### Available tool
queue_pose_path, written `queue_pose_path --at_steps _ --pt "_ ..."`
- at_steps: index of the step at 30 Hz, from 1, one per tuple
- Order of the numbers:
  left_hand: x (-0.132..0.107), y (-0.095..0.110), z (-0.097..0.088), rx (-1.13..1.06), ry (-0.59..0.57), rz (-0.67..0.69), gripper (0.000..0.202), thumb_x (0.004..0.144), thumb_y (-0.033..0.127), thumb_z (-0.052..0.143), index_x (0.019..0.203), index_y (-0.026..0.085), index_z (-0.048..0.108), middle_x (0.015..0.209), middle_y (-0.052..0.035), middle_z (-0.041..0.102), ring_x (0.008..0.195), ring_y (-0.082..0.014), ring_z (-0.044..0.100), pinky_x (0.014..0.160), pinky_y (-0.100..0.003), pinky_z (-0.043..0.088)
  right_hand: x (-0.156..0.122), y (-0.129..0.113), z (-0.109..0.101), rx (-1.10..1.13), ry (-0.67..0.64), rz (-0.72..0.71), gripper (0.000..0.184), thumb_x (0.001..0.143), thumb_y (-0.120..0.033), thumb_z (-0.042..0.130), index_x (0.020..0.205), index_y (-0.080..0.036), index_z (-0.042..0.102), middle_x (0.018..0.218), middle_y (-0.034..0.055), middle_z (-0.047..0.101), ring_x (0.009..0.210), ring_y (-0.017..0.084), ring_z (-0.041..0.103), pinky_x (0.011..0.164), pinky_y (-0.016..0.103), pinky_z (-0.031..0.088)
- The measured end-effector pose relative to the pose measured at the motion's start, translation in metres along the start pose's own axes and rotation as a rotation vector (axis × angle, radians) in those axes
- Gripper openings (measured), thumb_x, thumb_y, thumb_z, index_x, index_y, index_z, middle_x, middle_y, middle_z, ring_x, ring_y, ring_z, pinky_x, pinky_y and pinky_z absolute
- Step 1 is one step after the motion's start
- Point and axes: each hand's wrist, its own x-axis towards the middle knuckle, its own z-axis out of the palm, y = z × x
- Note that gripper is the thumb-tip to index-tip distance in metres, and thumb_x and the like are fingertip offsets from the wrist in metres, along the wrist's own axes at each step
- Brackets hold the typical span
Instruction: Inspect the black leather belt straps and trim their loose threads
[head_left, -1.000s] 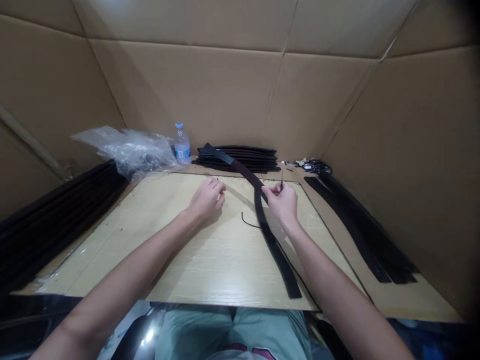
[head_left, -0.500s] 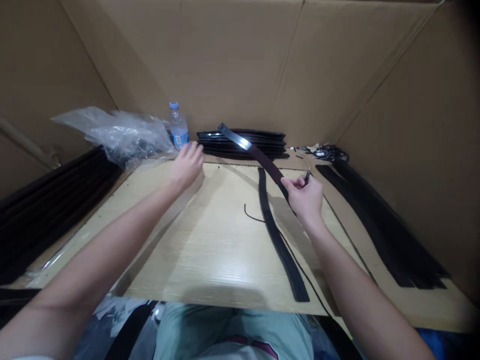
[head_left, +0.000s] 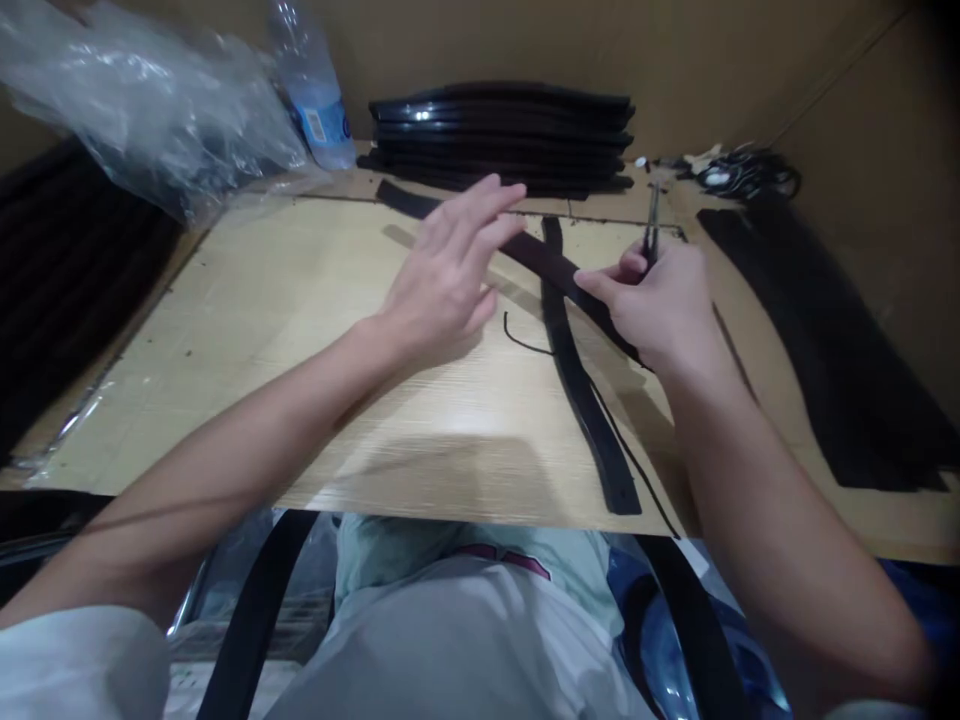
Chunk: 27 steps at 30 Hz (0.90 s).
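A long dark curved strip [head_left: 534,257] slants above the table, its near part pinched by my right hand [head_left: 660,295]. In that same hand a slim pointed metal tool [head_left: 652,215], perhaps tweezers or snips, sticks upward. My left hand [head_left: 454,265] is open, fingers extended over the far part of the strip; whether it touches the strip I cannot tell. A second black curved strip [head_left: 577,385] lies on the table, crossing under the held one. Beside it runs a thin black cord [head_left: 626,440], its loose end [head_left: 517,335] curling out to the left.
A stack of dark strips [head_left: 499,130] stands at the back of the table [head_left: 405,430]. To its left are a water bottle [head_left: 315,100] and clear plastic bags [head_left: 165,100]. Tangled cords [head_left: 750,172] and more black strips [head_left: 840,340] lie on the right, with dark lengths [head_left: 67,280] at left.
My left hand has come rightward from near the bottle to over the held strip. The strip's far end is lower and its shiny face no longer shows. The view has tilted down.
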Motion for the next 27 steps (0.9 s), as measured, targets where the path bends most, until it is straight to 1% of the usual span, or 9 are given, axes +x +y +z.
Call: queue_pose_path --at_steps 2,5,8,11,15,18,22,25,27 --pt "-0.004 0.011 0.004 -0.003 -0.087 0.021 0.050 0.085 0.033 0.050 0.129 0.014 0.035 0.145 -0.0115 0.029 0.137 -0.0275 0.016 0.108 -0.047 0.018 -0.006 -0.010 0.006 -0.013 -0.101 0.027 0.047 0.065 -0.015 0.074 0.057 -0.022 0.028 0.050 -0.0071 0.046 0.049 0.009 0.046 0.053 0.026 0.040" --pt "-0.010 0.018 0.010 -0.032 -0.177 0.013 0.047 0.086 0.044 0.048 0.123 0.015 0.043 0.136 -0.0138 0.041 0.128 -0.0324 0.032 0.103 -0.049 0.024 -0.012 -0.023 0.013 0.000 -0.242 0.075 0.046 0.066 -0.014 0.072 0.056 -0.022 0.028 0.051 -0.0066 0.049 0.048 0.008 0.044 0.051 0.024 0.038" --pt "-0.016 0.017 0.017 -0.049 -0.173 0.004 0.042 0.088 0.046 0.043 0.113 0.012 0.049 0.116 -0.0158 0.055 0.111 -0.0308 0.047 0.094 -0.045 0.033 -0.013 -0.025 0.017 0.023 -0.375 0.111 0.045 0.067 -0.015 0.071 0.055 -0.021 0.028 0.052 -0.0056 0.053 0.048 0.008 0.045 0.049 0.023 0.037" --pt "-0.019 0.015 0.021 -0.015 -0.163 0.000 0.039 0.090 0.045 0.038 0.103 0.011 0.054 0.098 -0.0139 0.060 0.097 -0.0275 0.053 0.084 -0.040 0.038 -0.011 -0.019 0.019 0.067 -0.473 0.112 0.045 0.065 -0.020 0.072 0.056 -0.022 0.028 0.052 -0.0047 0.054 0.049 0.010 0.047 0.048 0.023 0.037" --pt "-0.018 0.015 0.023 0.015 -0.156 0.041 0.040 0.091 0.045 0.036 0.100 0.011 0.055 0.091 -0.0121 0.061 0.087 -0.0239 0.055 0.075 -0.034 0.040 -0.012 -0.012 0.017 0.120 -0.502 0.143 0.043 0.066 -0.029 0.071 0.059 -0.022 0.029 0.058 -0.0025 0.056 0.055 0.012 0.051 0.052 0.025 0.040" --pt "-0.016 0.016 0.027 0.012 -0.153 0.093 0.039 0.091 0.045 0.036 0.100 0.012 0.056 0.091 -0.0116 0.062 0.086 -0.0229 0.055 0.073 -0.033 0.040 -0.015 -0.007 0.014 0.102 -0.518 0.142 0.041 0.069 -0.032 0.068 0.060 -0.021 0.029 0.062 -0.0014 0.057 0.058 0.013 0.052 0.056 0.026 0.042" --pt "-0.015 0.021 0.032 0.006 -0.178 0.141 0.038 0.091 0.044 0.037 0.099 0.013 0.057 0.093 -0.0115 0.062 0.086 -0.0228 0.056 0.073 -0.034 0.041 -0.020 -0.004 0.013 0.072 -0.529 0.151 0.037 0.070 -0.031 0.066 0.059 -0.021 0.031 0.059 -0.0027 0.052 0.055 0.013 0.048 0.053 0.026 0.039" --pt "-0.014 0.025 0.031 -0.035 -0.197 0.136 0.034 0.091 0.041 0.038 0.099 0.014 0.057 0.094 -0.0107 0.063 0.086 -0.0224 0.057 0.075 -0.034 0.042 -0.022 -0.004 0.012 0.072 -0.523 0.155 0.035 0.071 -0.028 0.065 0.058 -0.021 0.033 0.057 -0.0039 0.048 0.053 0.012 0.044 0.052 0.025 0.037" --pt "-0.013 0.026 0.028 -0.079 -0.209 0.122 0.033 0.091 0.039 0.039 0.103 0.014 0.056 0.095 -0.0102 0.063 0.087 -0.0219 0.057 0.076 -0.033 0.042 -0.023 -0.005 0.010 0.073 -0.527 0.164 0.033 0.071 -0.027 0.064 0.058 -0.021 0.035 0.057 -0.0036 0.049 0.054 0.012 0.045 0.053 0.025 0.037"
